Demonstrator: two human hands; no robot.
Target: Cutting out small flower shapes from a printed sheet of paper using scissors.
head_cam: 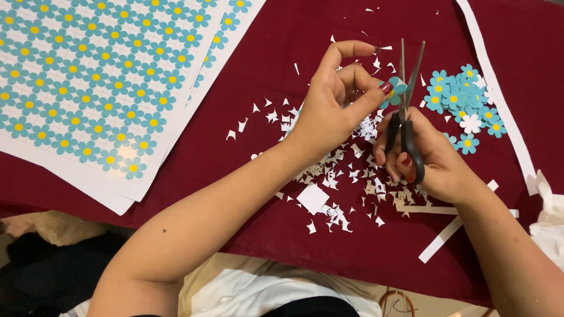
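1. Printed flower sheets [88, 88] lie far left on the red cloth [264, 58].
2. Left hand [335, 100] pinches a small blue paper flower [398, 87].
3. Right hand [432, 155] grips scissors [405, 100], blades parted around it. Trimming, I think; next needs turning the flower.
4. Finished flower pile [464, 100] sits right.

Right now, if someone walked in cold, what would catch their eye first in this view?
Probably the black-handled scissors at centre right, blades open and pointing up, worked by the right hand while the left hand pinches a small blue paper flower against them. Next, the big sheets of printed blue flowers at upper left, and the pile of cut-out flowers at right on the dark red cloth.
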